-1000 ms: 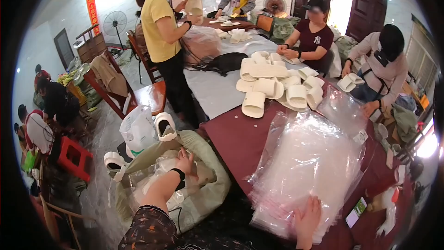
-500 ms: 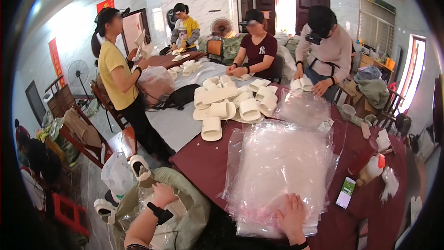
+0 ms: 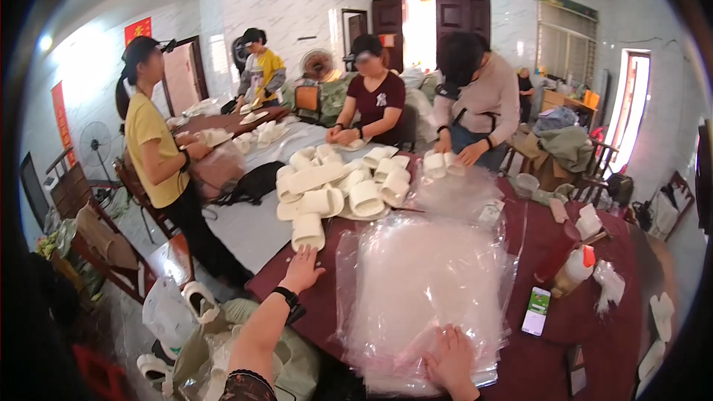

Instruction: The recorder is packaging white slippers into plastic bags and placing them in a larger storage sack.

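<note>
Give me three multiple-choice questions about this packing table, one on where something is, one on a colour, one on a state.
1. Where does the right hand rest?
A. on the stack of clear plastic bags
B. on the phone
C. on a chair

2. What colour is the table under the bags?
A. white
B. dark red
C. green

3. How is the left hand?
A. closed on a bottle
B. open, fingers spread, reaching toward the white slipper
C. out of view

Right letters: 1 A, the palm lies on the near edge of the bag stack. 2 B, bare dark red shows around the stack. 3 B, the fingers are spread just short of the slipper and hold nothing.
</note>
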Action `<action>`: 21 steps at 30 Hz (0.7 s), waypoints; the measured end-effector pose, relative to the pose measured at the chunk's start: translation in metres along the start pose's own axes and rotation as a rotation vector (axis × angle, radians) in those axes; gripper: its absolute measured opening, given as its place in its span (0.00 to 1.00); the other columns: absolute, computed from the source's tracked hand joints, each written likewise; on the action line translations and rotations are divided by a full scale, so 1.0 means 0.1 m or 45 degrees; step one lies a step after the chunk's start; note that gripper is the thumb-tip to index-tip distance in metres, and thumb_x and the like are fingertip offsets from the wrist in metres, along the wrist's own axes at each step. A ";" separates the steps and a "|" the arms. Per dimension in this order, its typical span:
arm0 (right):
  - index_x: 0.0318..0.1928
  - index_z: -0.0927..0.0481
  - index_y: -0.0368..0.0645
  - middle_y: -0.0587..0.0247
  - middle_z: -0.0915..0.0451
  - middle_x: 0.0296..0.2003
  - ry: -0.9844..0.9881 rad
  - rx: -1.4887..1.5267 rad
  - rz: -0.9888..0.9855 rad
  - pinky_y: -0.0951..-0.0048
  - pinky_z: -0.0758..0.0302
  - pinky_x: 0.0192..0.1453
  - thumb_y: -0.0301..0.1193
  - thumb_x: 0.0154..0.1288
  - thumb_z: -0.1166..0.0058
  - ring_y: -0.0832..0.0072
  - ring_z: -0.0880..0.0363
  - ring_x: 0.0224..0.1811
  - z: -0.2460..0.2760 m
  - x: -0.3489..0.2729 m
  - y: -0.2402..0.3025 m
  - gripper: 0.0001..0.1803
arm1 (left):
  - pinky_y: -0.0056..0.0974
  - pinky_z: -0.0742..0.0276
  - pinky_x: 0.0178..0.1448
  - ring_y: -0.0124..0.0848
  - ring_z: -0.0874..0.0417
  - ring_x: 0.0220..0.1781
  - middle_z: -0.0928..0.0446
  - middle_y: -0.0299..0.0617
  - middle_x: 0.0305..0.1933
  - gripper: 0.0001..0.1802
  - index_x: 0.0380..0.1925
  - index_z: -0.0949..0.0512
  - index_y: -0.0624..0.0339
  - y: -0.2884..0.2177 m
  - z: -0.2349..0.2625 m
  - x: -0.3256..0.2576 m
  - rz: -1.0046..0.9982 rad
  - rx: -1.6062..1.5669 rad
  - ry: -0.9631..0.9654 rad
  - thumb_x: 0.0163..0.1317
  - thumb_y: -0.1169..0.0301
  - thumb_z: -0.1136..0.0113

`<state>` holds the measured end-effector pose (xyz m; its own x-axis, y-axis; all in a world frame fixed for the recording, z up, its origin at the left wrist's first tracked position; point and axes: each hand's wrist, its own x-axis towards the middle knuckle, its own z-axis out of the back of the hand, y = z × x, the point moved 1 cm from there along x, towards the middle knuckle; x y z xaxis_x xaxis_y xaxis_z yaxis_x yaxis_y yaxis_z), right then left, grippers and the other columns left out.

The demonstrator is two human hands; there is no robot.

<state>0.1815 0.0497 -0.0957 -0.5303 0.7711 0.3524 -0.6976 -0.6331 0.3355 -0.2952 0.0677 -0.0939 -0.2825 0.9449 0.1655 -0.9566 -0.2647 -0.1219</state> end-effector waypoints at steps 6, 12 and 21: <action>0.67 0.33 0.41 0.42 0.36 0.66 0.078 -0.104 0.019 0.46 0.45 0.74 0.51 0.60 0.42 0.45 0.41 0.70 0.00 -0.02 0.03 0.41 | 0.60 0.41 0.72 0.52 0.34 0.71 0.34 0.56 0.69 0.37 0.65 0.32 0.60 0.04 -0.24 0.16 0.179 -0.088 -0.117 0.67 0.43 0.50; 0.66 0.32 0.38 0.39 0.35 0.65 0.028 -0.015 0.030 0.45 0.47 0.74 0.49 0.61 0.42 0.42 0.42 0.70 -0.04 0.00 0.02 0.39 | 0.51 0.22 0.51 0.53 0.19 0.47 0.20 0.54 0.46 0.22 0.44 0.21 0.64 -0.40 0.06 -0.39 -0.082 -0.069 -0.127 0.66 0.54 0.46; 0.64 0.30 0.38 0.40 0.35 0.66 -0.019 -0.001 0.041 0.43 0.44 0.73 0.45 0.58 0.42 0.42 0.40 0.69 -0.02 -0.04 0.02 0.37 | 0.49 0.20 0.43 0.52 0.17 0.35 0.19 0.57 0.35 0.19 0.51 0.23 0.63 -1.17 0.62 -1.37 -0.158 -0.398 0.206 0.63 0.64 0.43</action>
<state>0.1814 0.0458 -0.0986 -0.5455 0.7491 0.3758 -0.6807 -0.6576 0.3228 -0.1487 -0.0426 -0.0414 -0.1270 0.9909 0.0443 -0.9078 -0.0982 -0.4078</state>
